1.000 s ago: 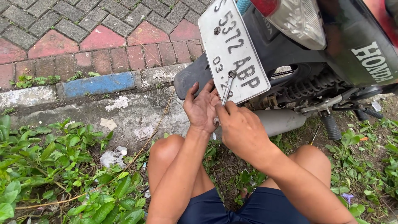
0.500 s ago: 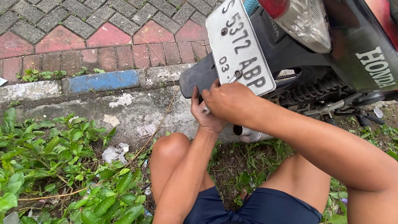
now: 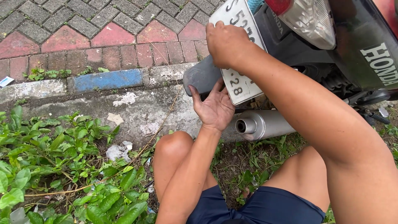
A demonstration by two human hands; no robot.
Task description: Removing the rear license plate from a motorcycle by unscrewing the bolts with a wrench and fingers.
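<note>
I squat behind a dark motorcycle (image 3: 331,54). Its white licence plate (image 3: 242,85) hangs on the grey rear mudguard (image 3: 201,76). My left hand (image 3: 213,105) reaches up from below, palm toward me, fingers spread against the plate's lower edge and the mudguard. My right hand (image 3: 226,41) comes in from the right and lies over the middle of the plate, fingers curled on its face. Whether it holds a tool is hidden. The silver exhaust pipe (image 3: 263,124) points at me just below the plate.
A red and clear tail light (image 3: 309,20) sits above the plate. A kerb painted blue and white (image 3: 103,81) borders red and grey paving bricks (image 3: 103,33). Leafy weeds (image 3: 54,166) and scraps of litter (image 3: 118,151) lie to the left of my knees.
My right hand has risen from the plate's lower edge to its middle. My left hand has opened flat under the plate. The view has moved closer and to the left.
</note>
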